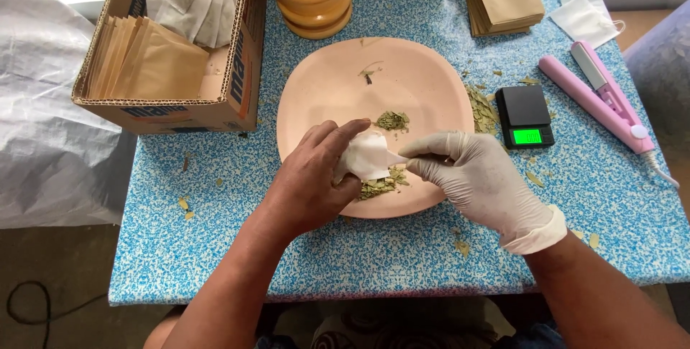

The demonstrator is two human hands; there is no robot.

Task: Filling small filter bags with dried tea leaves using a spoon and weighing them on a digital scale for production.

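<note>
Blue speckled table (215, 248) bearing pink plate (323, 90). Over plate's near rim, left hand (313, 180) cupping white pouch (366, 156), gloved right hand (478, 176) pinching pouch's right corner; leaf pile (392, 120) lying just beyond.

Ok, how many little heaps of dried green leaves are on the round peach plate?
2: one heap of dried green leaves mid-plate, another heap beneath the small white filter bag; hands may hide more on the round peach plate.
</note>
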